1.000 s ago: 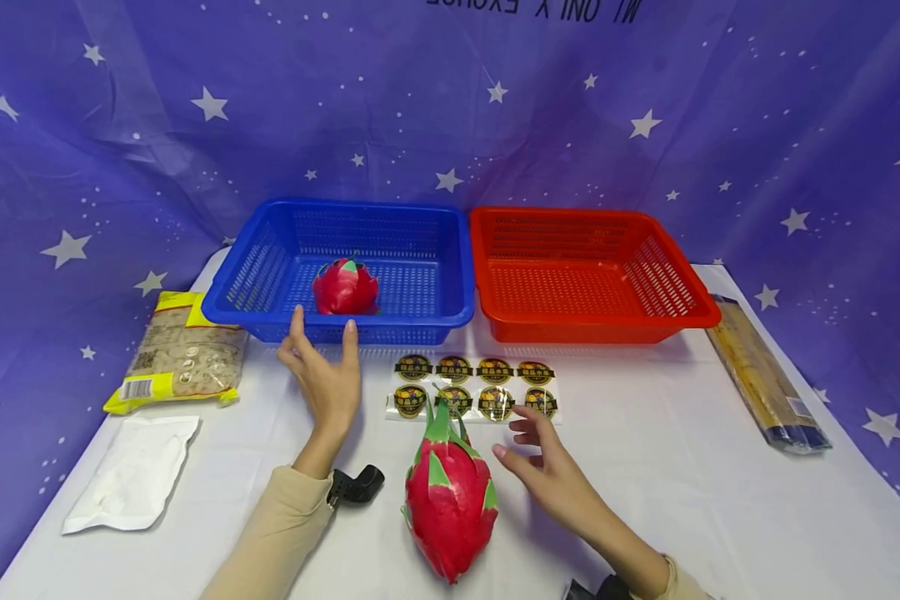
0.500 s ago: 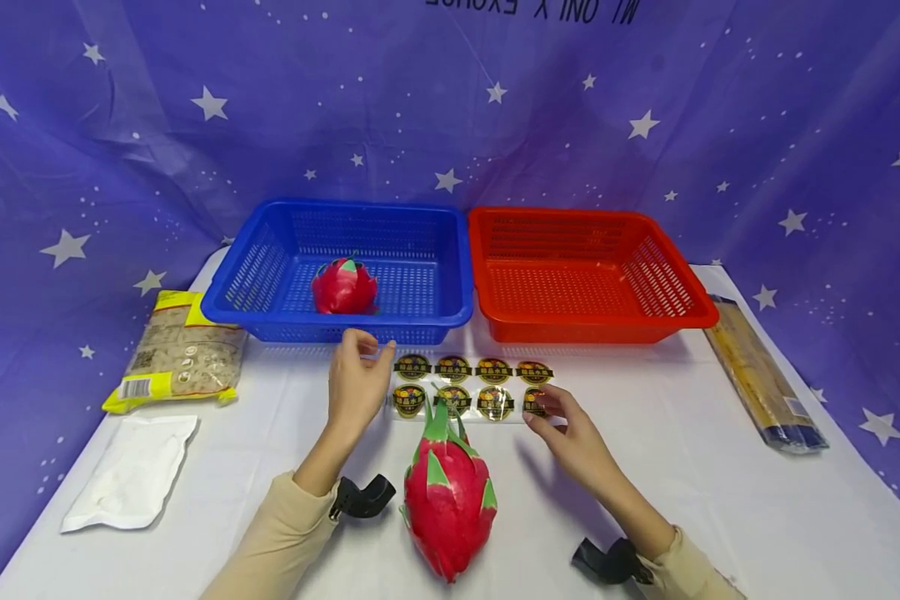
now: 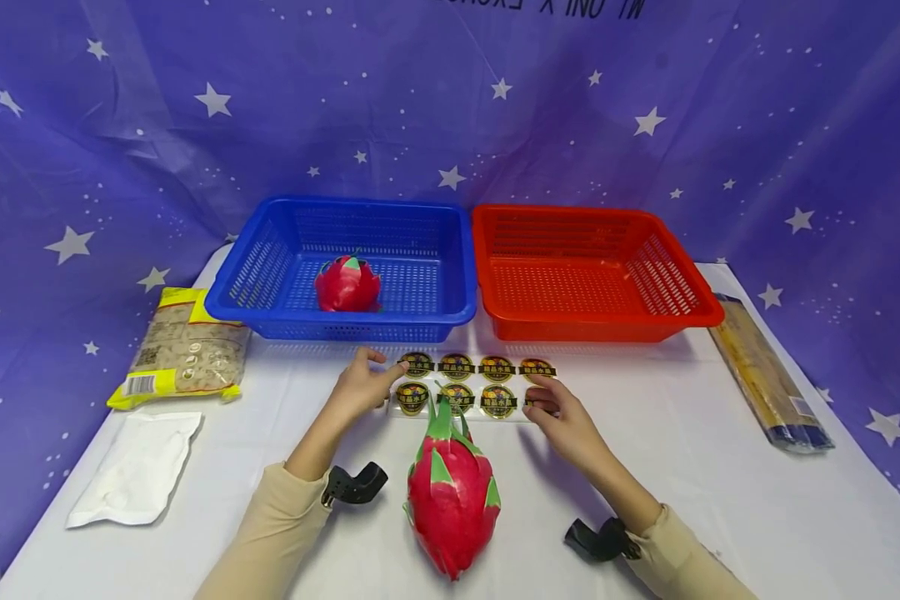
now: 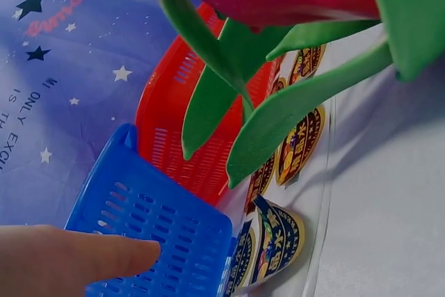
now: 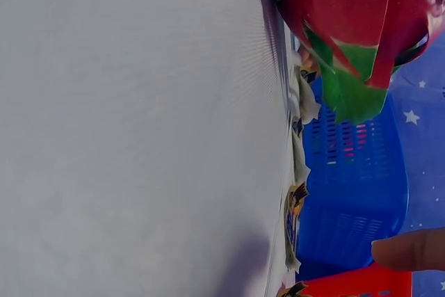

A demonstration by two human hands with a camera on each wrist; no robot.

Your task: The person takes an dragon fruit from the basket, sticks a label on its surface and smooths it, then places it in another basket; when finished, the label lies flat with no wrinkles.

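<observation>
A sheet of round black-and-gold stickers [image 3: 497,402] lies on the white table in the head view. My left hand [image 3: 358,385] is at the sheet's left edge, its thumb tip beside the upper left sticker. Over the lower right sticker is my right hand [image 3: 566,421], fingers loosely bent, partly covering it. Whether either hand touches the sheet cannot be told. Between the forearms lies a large red dragon fruit [image 3: 453,500] with green leaf tips, near the sheet's front edge. In the left wrist view, one sticker [image 4: 278,241] appears bent upward, close to a finger [image 4: 90,259].
Behind the sheet stand a blue basket [image 3: 270,315] with a smaller dragon fruit [image 3: 347,285] inside, and a red basket [image 3: 600,321]. At left lie a yellow-edged bag [image 3: 195,350] and a white pouch [image 3: 138,471]. A long clear-wrapped packet [image 3: 768,375] lies at right.
My left hand has moved right and toward me, from the blue basket's front rim to the sheet's left edge. The right hand has shifted right onto the sheet's right end.
</observation>
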